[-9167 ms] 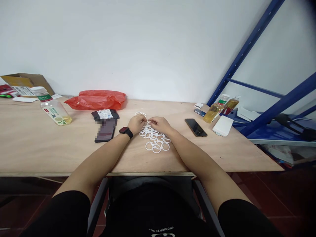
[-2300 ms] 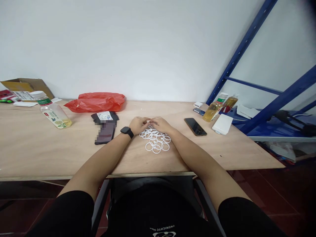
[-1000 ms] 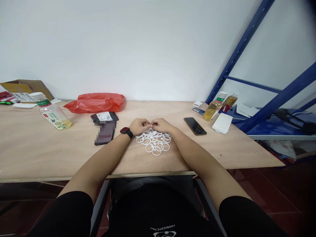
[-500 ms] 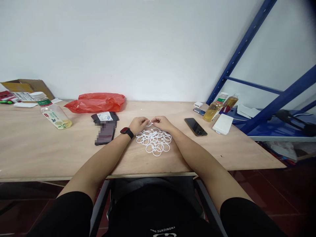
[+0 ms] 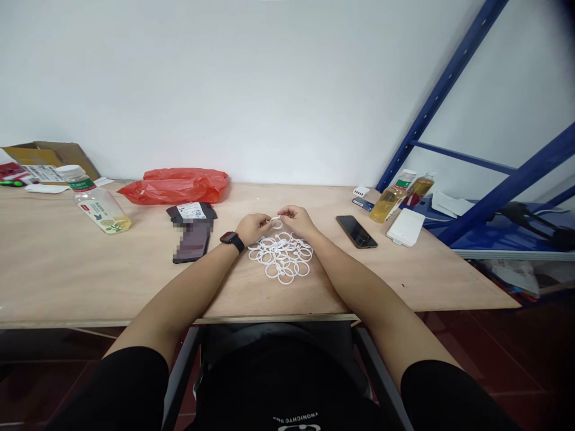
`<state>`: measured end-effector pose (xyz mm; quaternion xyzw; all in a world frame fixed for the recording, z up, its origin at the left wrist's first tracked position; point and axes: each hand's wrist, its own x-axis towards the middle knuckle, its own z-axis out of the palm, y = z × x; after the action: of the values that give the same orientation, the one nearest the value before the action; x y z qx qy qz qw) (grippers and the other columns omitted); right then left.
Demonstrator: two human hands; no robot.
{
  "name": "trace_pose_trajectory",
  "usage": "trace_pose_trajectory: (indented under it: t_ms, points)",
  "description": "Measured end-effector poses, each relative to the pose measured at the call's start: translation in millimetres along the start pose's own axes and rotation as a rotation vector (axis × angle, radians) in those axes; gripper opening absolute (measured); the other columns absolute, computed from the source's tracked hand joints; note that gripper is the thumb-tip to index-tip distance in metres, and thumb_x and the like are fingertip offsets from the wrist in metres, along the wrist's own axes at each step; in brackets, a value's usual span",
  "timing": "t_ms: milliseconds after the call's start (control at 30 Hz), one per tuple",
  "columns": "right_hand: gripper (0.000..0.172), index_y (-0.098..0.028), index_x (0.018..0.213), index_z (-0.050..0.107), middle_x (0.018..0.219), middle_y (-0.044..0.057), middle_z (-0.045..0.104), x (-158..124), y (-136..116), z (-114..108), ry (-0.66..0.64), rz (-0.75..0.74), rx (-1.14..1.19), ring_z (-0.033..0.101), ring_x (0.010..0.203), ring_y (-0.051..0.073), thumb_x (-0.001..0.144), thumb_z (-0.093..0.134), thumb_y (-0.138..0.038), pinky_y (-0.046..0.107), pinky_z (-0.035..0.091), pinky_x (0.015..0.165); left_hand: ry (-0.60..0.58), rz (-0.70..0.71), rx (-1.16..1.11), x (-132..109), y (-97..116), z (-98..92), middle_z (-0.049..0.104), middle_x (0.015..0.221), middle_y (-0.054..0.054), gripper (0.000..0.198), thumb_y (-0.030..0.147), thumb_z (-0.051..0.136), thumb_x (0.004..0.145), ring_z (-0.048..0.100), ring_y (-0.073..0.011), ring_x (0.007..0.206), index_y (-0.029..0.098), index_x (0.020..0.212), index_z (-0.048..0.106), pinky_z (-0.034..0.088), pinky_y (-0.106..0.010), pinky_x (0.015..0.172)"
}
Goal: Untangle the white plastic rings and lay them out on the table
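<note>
A single white ring [image 5: 277, 227] is pinched between both hands, just beyond a heap of similar rings. My left hand [image 5: 254, 228], with a black watch on the wrist, grips the ring's left side. On the other side, the fingers of my right hand [image 5: 296, 220] are closed at its upper right edge. Closer to me lies the pile of white rings [image 5: 286, 271], several of them overlapping flat on the wooden table [image 5: 251, 299]. Small tabs show on some rings, but their details are too small to make out.
Left of my arms lie a dark phone [image 5: 193, 242], a black packet [image 5: 191, 212], a red plastic bag [image 5: 179, 185] and a tilted bottle [image 5: 101, 206]. To the right are another phone [image 5: 356, 231], a white box [image 5: 405, 227], drink bottles [image 5: 390, 197] and a blue rack [image 5: 442, 90].
The held ring has shifted slightly right and turned, showing more of its loop. My right fingers have moved up a little along it. The pile has stayed put.
</note>
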<state>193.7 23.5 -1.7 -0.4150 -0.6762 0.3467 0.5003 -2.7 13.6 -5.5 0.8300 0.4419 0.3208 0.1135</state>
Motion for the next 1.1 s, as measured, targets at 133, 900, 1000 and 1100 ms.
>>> trace_pose_trajectory:
  t_ms: [133, 900, 1000, 1100]
  points:
    - [0.020, -0.016, 0.083, 0.070, 0.079, 0.002, 0.069, -3, -2, 2, -0.032, -0.021, -0.021, 0.060, 0.069, 0.013, 0.068, 0.061, -0.025, 0.025, 0.048, 0.067, -0.004, -0.027, 0.032, -1, 3, -0.8, 0.069, 0.072, -0.004, 0.038, 0.047, 0.051, 0.091, 0.057, -0.0148, 0.063, 0.016, 0.084, 0.072, 0.036, -0.026, 0.059]
    - [0.029, -0.018, 0.094, 0.070, 0.085, 0.001, 0.069, -2, 2, 2, -0.034, -0.070, -0.102, 0.058, 0.071, 0.012, 0.070, 0.054, -0.020, 0.025, 0.046, 0.069, 0.044, -0.019, 0.117, 0, 15, -6.4, 0.070, 0.072, -0.006, 0.038, 0.043, 0.048, 0.093, 0.058, -0.0159, 0.063, 0.016, 0.083, 0.073, 0.035, -0.027, 0.060]
    - [0.022, -0.017, 0.085, 0.070, 0.074, 0.000, 0.067, 1, 8, -1, -0.020, 0.007, -0.103, 0.057, 0.064, 0.012, 0.069, 0.055, -0.018, 0.024, 0.046, 0.063, 0.027, -0.037, 0.096, -1, 13, -6.8, 0.071, 0.075, -0.006, 0.038, 0.044, 0.049, 0.093, 0.059, -0.0164, 0.065, 0.017, 0.087, 0.074, 0.037, -0.027, 0.061]
    - [0.018, -0.017, 0.079, 0.069, 0.069, -0.001, 0.065, 5, 11, -7, 0.033, 0.115, -0.035, 0.054, 0.056, 0.010, 0.068, 0.055, -0.017, 0.022, 0.044, 0.057, -0.003, -0.019, 0.097, -1, 16, -5.3, 0.072, 0.075, -0.006, 0.039, 0.046, 0.048, 0.093, 0.060, -0.0167, 0.066, 0.018, 0.087, 0.075, 0.038, -0.027, 0.062]
